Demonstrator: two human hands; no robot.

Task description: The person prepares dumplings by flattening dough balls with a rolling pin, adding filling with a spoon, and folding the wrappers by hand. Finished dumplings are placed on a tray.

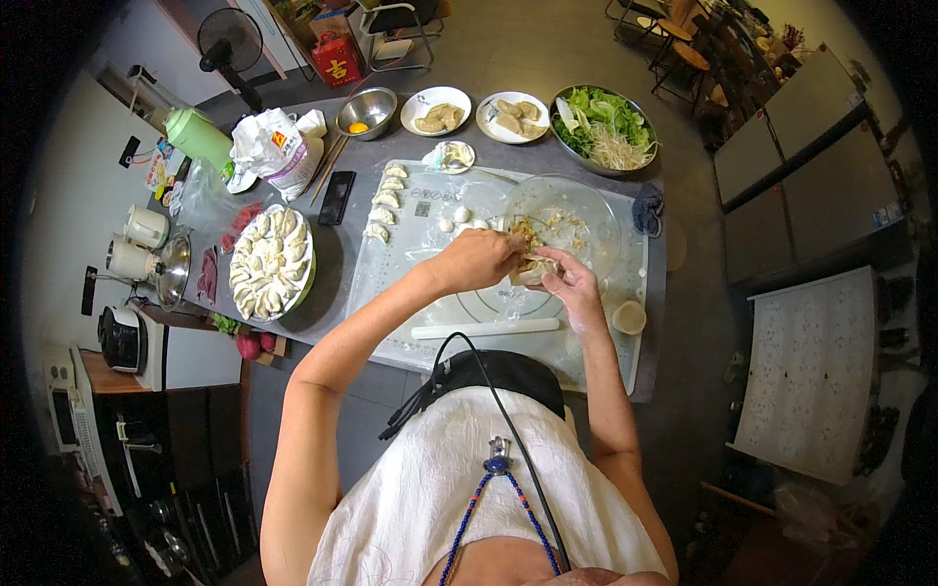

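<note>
Both my hands meet over the near left edge of a clear glass bowl (597, 220) with remnants of filling. My right hand (575, 286) holds a dough wrapper (533, 271) between thumb and fingers. Above it, my left hand (480, 258) is bent over with its fingertips close together at some minced filling (524, 228); whether they pinch anything is hidden. Small dough balls (462, 214) lie on the pale silicone mat (396, 293) beyond my left hand. A column of folded dumplings (387, 198) lines the mat's left side. Nearer me lies a white rolling pin (485, 329).
A plate heaped with dumplings (270, 264) stands left, near a black phone (337, 198) and a flour bag (282, 150). Along the far edge are a metal bowl with egg (366, 110), two plates of dumplings (436, 111) and a bowl of greens (604, 128). A small round container (629, 318) sits right.
</note>
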